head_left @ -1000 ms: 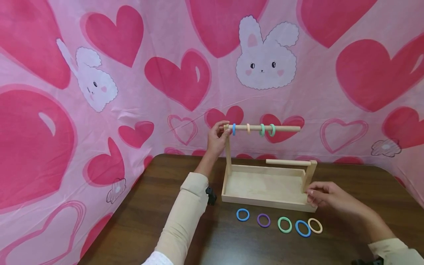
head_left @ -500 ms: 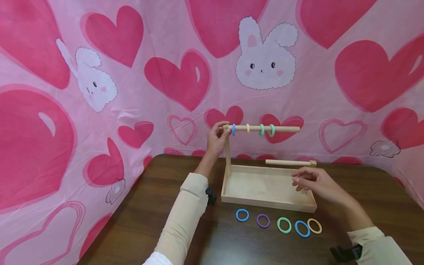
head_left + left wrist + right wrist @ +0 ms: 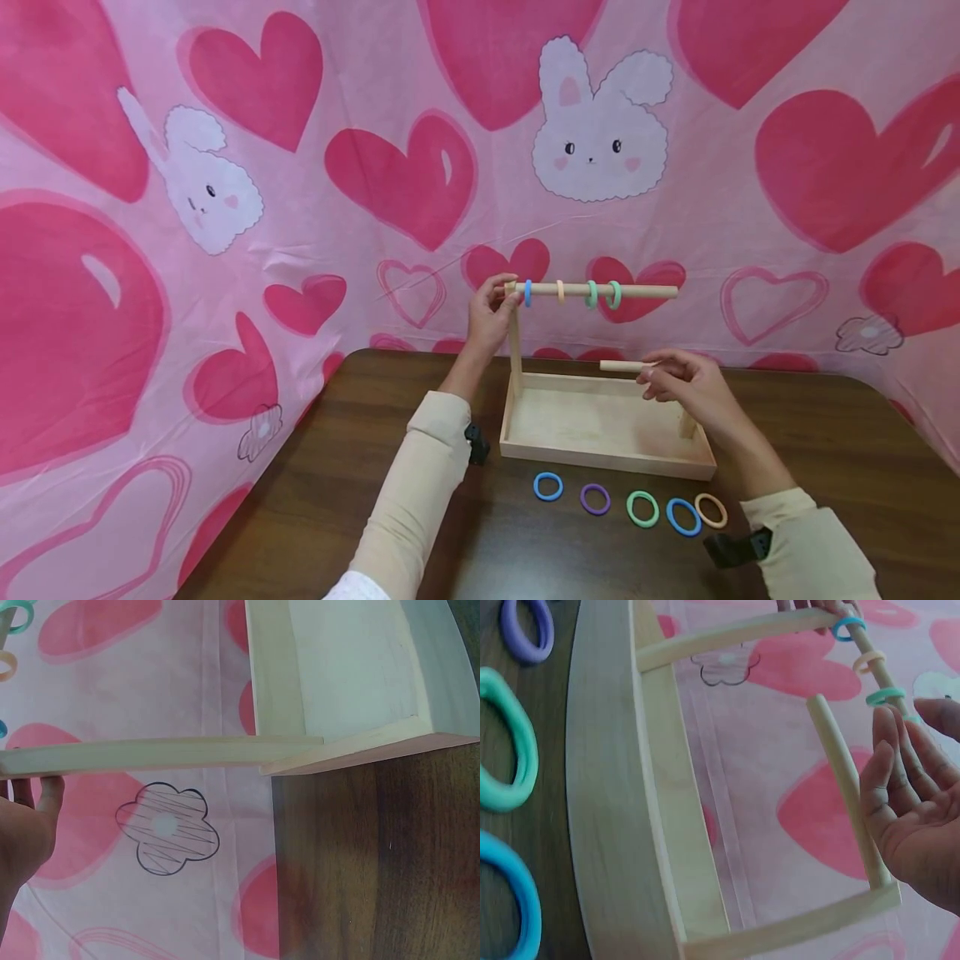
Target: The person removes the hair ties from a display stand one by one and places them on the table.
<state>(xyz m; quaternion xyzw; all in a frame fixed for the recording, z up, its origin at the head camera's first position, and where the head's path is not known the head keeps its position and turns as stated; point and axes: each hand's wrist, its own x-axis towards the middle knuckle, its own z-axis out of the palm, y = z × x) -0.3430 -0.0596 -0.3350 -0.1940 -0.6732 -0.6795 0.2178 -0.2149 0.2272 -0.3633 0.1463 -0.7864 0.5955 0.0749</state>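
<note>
A wooden stand has a shallow tray [image 3: 600, 462], a tall left post [image 3: 150, 756] with an upper rod [image 3: 648, 292], and a shorter right post [image 3: 802, 920] with a lower rod [image 3: 618, 366]. My left hand [image 3: 489, 315] grips the tall post's top, thumb in front. On the upper rod hang a blue ring [image 3: 528, 293], a peach ring [image 3: 560, 292] and two green rings, one a green ring [image 3: 592, 306]. My right hand [image 3: 688, 387] is raised before the lower rod with relaxed fingers, holding nothing; it hides part of that rod in the head view.
On the dark wooden table [image 3: 360, 442], before the tray, lie a blue ring [image 3: 548, 473], a purple ring [image 3: 508, 634], a green ring [image 3: 526, 754], another blue ring [image 3: 531, 900] and a peach ring [image 3: 725, 515]. A pink heart-patterned cloth [image 3: 420, 50] hangs behind.
My right hand has moved up and to the left, from beside the right post's base to in front of the lower rod. The left hand stays on the tall post.
</note>
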